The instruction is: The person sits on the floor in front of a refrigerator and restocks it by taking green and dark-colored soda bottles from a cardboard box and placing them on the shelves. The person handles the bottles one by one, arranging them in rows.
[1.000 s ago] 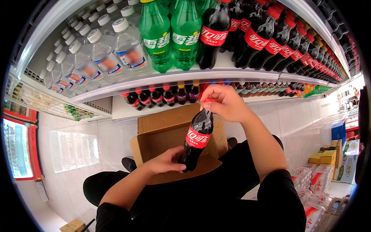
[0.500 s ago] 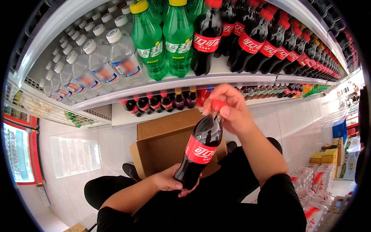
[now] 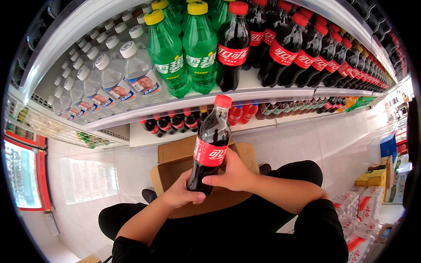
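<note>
Between both hands I hold a cola bottle (image 3: 211, 149) with a red cap and red label, nearly upright with its top leaning slightly right. My left hand (image 3: 182, 192) wraps the bottle's base, fingers partly hidden behind it. Higher up, my right hand (image 3: 232, 174) grips the lower side from the right, thumb across the front. Beneath them an open cardboard box (image 3: 175, 151) stands on the floor between my legs. Ahead, the shelf's front row has another cola bottle (image 3: 232, 50) beside two green soda bottles (image 3: 199, 50) with yellow caps.
Clear water bottles (image 3: 144, 72) with white caps fill the shelf's left side. More cola bottles (image 3: 284, 55) line the right. Smaller bottles (image 3: 177, 122) stand on the lower shelf. A red-framed cooler (image 3: 26, 175) is far left; wrapped bottle packs (image 3: 364, 210) sit at the right.
My right hand has moved down from the bottle's cap to its lower side. The bottle has shifted left and now stands more upright. My left hand stays around the base.
</note>
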